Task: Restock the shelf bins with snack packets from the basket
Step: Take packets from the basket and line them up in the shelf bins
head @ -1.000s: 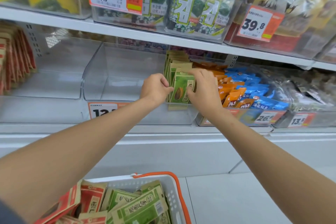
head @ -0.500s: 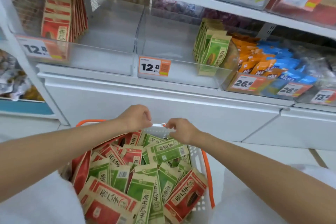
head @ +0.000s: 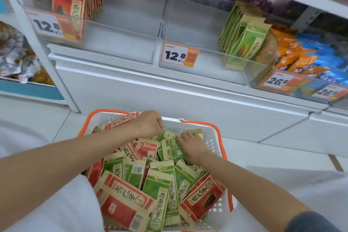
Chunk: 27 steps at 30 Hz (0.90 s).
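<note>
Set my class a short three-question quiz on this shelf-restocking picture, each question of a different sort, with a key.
1. True or false: the clear plastic shelf bin holding the upright green paper packets is packed full.
2. The orange-edged price tag on that bin reads: A 12.8, B 39.8, C 6.9?
3. Fill in: the right hand rests on a ___ flat packet in the white plastic basket with the orange rim.
Key: 1 false; 2 A; 3 green.
</note>
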Motion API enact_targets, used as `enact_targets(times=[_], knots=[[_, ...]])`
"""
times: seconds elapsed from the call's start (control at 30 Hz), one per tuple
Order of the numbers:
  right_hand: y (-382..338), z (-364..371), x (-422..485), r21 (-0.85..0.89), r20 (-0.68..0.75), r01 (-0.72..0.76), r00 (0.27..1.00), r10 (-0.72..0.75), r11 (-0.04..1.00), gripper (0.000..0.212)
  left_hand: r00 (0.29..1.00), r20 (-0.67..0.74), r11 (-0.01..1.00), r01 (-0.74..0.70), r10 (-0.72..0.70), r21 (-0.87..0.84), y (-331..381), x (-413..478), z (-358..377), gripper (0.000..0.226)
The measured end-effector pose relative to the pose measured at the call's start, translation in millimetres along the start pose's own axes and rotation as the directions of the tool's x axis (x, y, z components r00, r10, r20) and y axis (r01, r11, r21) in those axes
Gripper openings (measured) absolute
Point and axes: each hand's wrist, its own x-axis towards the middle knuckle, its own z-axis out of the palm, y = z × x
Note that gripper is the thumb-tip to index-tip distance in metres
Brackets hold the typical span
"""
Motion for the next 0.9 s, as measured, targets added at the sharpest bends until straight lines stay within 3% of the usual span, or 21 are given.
enact_targets(times=[0.07,0.13,0.17,0.23,0.27,0.33,0.4,0.47,0.57,0.63,0.7,0.8,0.9], knots=[[9.2,-18.2,-3.9,0.167,-0.014,-0.033,0.999,0.036,0.985,0.076,1.0,-0.016,1.0,0.002,-0.003,-0.031,1.8,2.8,-1.4,0.014],[21.1,-48.2,-13.7,0.425,0.031,-0.102,0.995,0.098,0.9,0.063,0.999,-0.041,0.997,0.03,-0.033,-0.069,-0.7,7.9,-2.4,0.014],[27.3,-66.5,-19.7,0.599,0.1,-0.159,0.987,0.124,0.784,0.055,0.997,-0.06,0.994,0.05,-0.056,-0.099,-3.7,11.0,-2.5,0.015],[40.0,-100.0,-29.7,0.885,0.248,-0.26,0.965,0.08,0.387,0.036,0.991,-0.065,0.971,0.098,-0.115,-0.22,-7.5,15.9,-3.1,0.022],[46.2,-112.1,-34.0,0.945,0.274,-0.274,0.961,0.025,0.18,0.031,0.99,-0.033,0.94,0.119,-0.136,-0.319,-7.5,17.2,-3.4,0.028],[58.0,-126.9,-41.4,0.95,0.249,-0.26,0.965,-0.083,-0.171,0.041,0.988,0.097,0.831,0.154,-0.12,-0.535,-1.6,15.3,-4.8,0.038],[63.1,-133.7,-44.7,0.883,0.192,-0.25,0.965,-0.181,-0.398,0.053,0.971,0.237,0.66,0.2,-0.035,-0.724,7.6,11.4,-7.3,0.042],[60.1,-137.1,-47.4,0.836,0.131,-0.24,0.961,-0.245,-0.493,0.059,0.96,0.275,0.518,0.214,0.044,-0.828,16.5,8.4,-8.9,0.035],[51.5,-136.0,-48.3,0.794,0.119,-0.253,0.957,-0.265,-0.552,0.058,0.973,0.229,0.449,0.191,0.032,-0.873,23.5,7.1,-8.9,0.026],[51.2,-135.6,-47.7,0.823,0.171,-0.236,0.97,-0.171,-0.517,0.05,0.986,0.168,0.469,0.159,-0.023,-0.869,22.0,9.4,-7.3,0.029],[55.7,-138.1,-47.2,0.905,0.191,-0.184,0.981,-0.019,-0.383,0.041,0.994,0.084,0.534,0.11,-0.072,-0.838,20.0,11.1,-6.3,0.034],[63.8,-150.4,-47.4,0.98,0.109,-0.071,0.973,0.201,-0.185,0.032,0.997,-0.021,0.621,0.031,-0.076,-0.783,25.0,10.3,-5.0,0.032],[72.2,-167.9,-50.6,0.999,-0.051,0.046,0.945,0.323,0.024,0.043,0.995,-0.091,0.665,-0.048,-0.031,-0.745,36.2,6.8,-6.1,0.027]])
